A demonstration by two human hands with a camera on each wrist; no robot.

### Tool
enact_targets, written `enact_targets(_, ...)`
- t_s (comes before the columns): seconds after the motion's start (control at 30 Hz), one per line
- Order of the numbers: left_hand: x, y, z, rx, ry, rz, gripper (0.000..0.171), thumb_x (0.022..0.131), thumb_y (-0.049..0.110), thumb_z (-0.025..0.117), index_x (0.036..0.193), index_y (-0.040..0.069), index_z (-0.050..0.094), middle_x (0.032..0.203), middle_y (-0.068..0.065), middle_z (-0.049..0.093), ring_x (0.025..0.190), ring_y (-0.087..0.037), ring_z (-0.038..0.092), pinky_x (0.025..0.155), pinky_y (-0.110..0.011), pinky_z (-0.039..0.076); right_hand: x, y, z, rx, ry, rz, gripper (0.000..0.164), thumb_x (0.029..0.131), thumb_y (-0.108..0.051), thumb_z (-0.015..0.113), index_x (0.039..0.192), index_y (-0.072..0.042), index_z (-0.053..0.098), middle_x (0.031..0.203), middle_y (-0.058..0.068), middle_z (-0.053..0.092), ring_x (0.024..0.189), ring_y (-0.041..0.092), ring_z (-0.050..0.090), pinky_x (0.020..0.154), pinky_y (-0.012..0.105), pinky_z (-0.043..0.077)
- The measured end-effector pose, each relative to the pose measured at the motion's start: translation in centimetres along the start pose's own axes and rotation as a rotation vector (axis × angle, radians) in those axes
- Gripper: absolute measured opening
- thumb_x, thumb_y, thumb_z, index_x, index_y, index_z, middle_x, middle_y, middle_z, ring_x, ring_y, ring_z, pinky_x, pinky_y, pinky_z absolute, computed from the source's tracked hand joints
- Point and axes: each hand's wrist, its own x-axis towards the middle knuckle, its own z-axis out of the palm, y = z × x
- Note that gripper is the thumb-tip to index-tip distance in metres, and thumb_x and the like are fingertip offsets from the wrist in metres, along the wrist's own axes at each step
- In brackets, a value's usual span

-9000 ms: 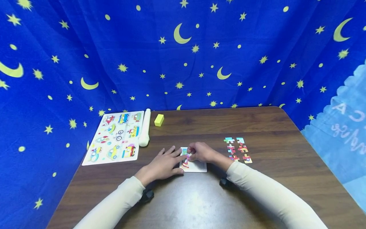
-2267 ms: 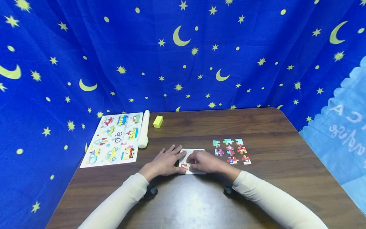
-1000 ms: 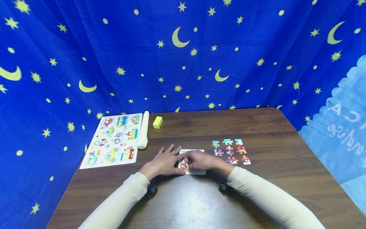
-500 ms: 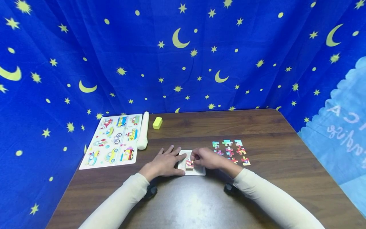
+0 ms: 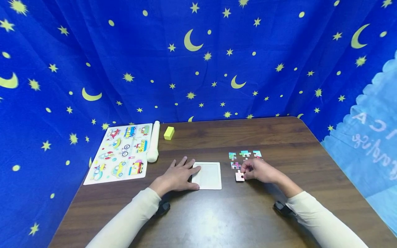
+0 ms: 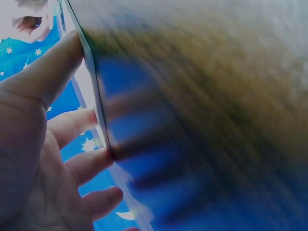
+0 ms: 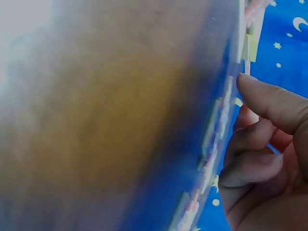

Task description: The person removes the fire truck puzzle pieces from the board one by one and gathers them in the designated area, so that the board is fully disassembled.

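A white puzzle frame [image 5: 211, 176] with a bare, pale inside lies flat at the middle of the table. My left hand [image 5: 178, 176] rests on its left edge with fingers spread and straight. To the right, my right hand [image 5: 261, 170] pinches a jigsaw piece [image 5: 240, 176] between thumb and index finger, just over the table. Beside and behind that hand lie several coloured jigsaw pieces [image 5: 245, 154] in loose rows, some of them hidden by the hand. In the right wrist view the thumb [image 7: 269, 98] meets the thin edge of the held piece.
At the back left lies a white board with vehicle pictures [image 5: 119, 151]. A cream roller-shaped object [image 5: 153, 143] stands along its right side, and a yellow block [image 5: 169, 133] sits near the back edge. A blue star-patterned curtain [image 5: 198, 69] hangs behind the wooden table [image 5: 263, 137].
My right hand has lifted the last jigsaw piece out of the frame and carried it right to the other pieces. Earlier, more pieces left the frame likewise. My left hand has stayed put.
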Motion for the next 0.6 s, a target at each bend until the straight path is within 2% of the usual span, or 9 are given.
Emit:
enact_targets(0.1, -0.1, -0.1, 0.1, -0.006, -0.003, 0.0, 0.081, 0.09, 0.071, 0.06, 0.158, 0.032, 0.04, 0.168, -0.008, 0.027, 0.155, -0.04, 0.016, 0.119, -0.068, 0.018, 0.1, 0.3, 0.5, -0.013, -0.009, -0.008, 0.015, 0.081, 0.0, 0.075, 0.084, -0.009, 0.064, 0.074, -0.007, 0.053, 0.066, 0.005, 0.048, 0.058, 0.021, 0.04)
enact_targets(0.37, -0.2, -0.2, 0.2, -0.028, -0.006, -0.006, 0.08, 0.09, 0.069, 0.061, 0.158, 0.031, 0.04, 0.168, -0.009, 0.026, 0.156, -0.04, 0.013, 0.119, -0.068, 0.016, 0.8, 0.0, 1.0, -0.138, 0.029, -0.012, 0.014, 0.081, -0.002, 0.075, 0.086, -0.011, 0.067, 0.073, -0.009, 0.056, 0.067, 0.004, 0.049, 0.06, 0.022, 0.041)
enact_targets(0.6, -0.1, -0.2, 0.4, 0.0, 0.002, 0.013, 0.079, 0.092, 0.069, 0.059, 0.159, 0.032, 0.038, 0.167, -0.011, 0.027, 0.155, -0.041, 0.016, 0.119, -0.068, 0.019, 1.1, -0.1, 1.2, -0.151, 0.046, 0.025, 0.016, 0.081, 0.0, 0.076, 0.088, -0.01, 0.066, 0.074, -0.006, 0.056, 0.069, 0.007, 0.049, 0.061, 0.023, 0.042)
